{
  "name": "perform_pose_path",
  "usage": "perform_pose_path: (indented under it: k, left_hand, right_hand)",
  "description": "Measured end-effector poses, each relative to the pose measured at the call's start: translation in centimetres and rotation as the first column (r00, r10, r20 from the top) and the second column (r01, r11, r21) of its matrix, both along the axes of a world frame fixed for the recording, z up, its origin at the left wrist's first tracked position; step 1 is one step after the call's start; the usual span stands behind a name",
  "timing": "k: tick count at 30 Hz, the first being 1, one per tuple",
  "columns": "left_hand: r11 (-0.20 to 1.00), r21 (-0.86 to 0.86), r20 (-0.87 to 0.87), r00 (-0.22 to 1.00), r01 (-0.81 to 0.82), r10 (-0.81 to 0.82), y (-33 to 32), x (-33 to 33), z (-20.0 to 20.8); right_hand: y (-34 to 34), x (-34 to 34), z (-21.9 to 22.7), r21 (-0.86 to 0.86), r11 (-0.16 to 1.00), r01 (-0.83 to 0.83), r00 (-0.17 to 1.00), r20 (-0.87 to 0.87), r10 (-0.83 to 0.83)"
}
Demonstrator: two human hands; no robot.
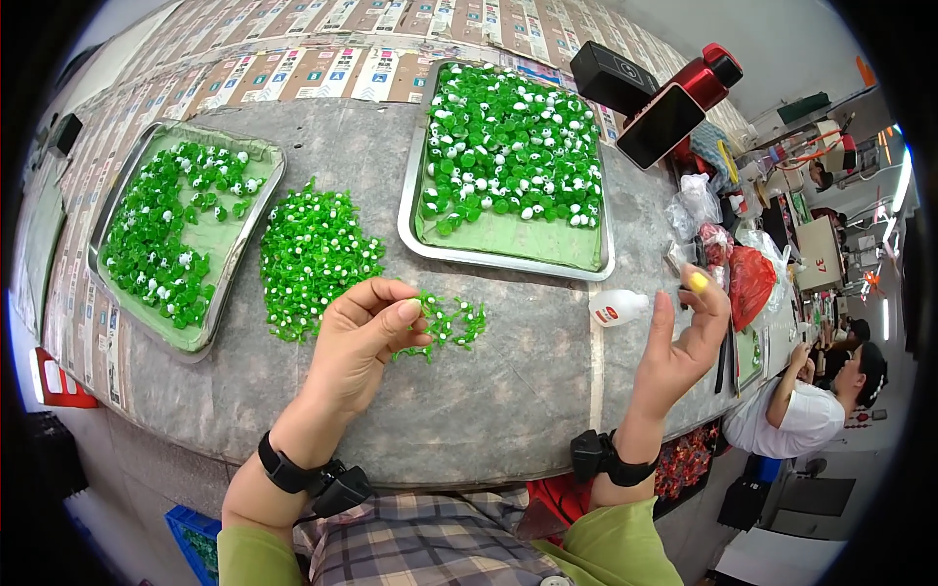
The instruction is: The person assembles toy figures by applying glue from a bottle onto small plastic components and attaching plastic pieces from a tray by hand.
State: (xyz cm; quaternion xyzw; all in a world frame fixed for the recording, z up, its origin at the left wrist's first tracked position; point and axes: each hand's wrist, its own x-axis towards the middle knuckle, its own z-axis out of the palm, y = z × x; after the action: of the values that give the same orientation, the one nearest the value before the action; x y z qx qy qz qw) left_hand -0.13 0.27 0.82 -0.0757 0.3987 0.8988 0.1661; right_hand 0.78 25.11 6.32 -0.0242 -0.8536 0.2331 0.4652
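My left hand [363,337] is raised over the table with thumb and index finger pinched together. Whatever sits between those fingertips is too small or hidden to make out. Just beyond it lies a loose scatter of small green plastic pieces [455,320] with white spots. A larger heap of the same green pieces [318,262] is to its left. My right hand [684,337] is held up with thumb and fingers apart, nothing visible in it; one fingertip has a yellow covering. A small white bottle [618,308] lies on its side beside that hand.
Two metal trays with green lining, one at left [223,322] and one at far middle [508,262], hold green-and-white pieces. Back right are a black box [613,76], a phone [661,127] and a red bottle [699,78]. Plastic bags [752,283] and a co-worker [796,420] are at right.
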Motion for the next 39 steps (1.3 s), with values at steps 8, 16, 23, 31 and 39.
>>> perform_pose_path:
  k: [8,16,23,31,39]
  left_hand:
    - [0.999,-0.019,0.027,0.999,-0.041,0.041,-0.3,-0.2,-0.1]
    - [1.000,0.002,0.022,0.999,-0.031,0.031,-0.7,-0.2,0.0]
    - [1.000,-0.002,-0.036,0.999,-0.017,0.017,-0.5,0.0,0.2]
    - [0.993,-0.082,-0.083,0.993,0.081,-0.087,0.3,0.1,-0.3]
    - [0.996,-0.010,-0.013,0.996,0.092,-0.092,0.2,0.1,-0.3]
  right_hand:
    - [-7.7,-9.2,-4.0,0.101,0.725,-0.681,0.650,0.540,0.535]
    - [-9.0,-9.7,-3.3,0.143,0.708,-0.692,0.593,0.671,0.444]
    - [-7.5,-3.3,-2.9,-0.819,0.413,-0.397,0.181,0.371,0.911]
    - [-7.2,-1.6,-3.9,-0.956,0.140,-0.258,0.147,0.105,0.984]
    - [-7.4,-1.1,-3.8,-0.991,0.050,-0.127,0.190,0.025,0.982]
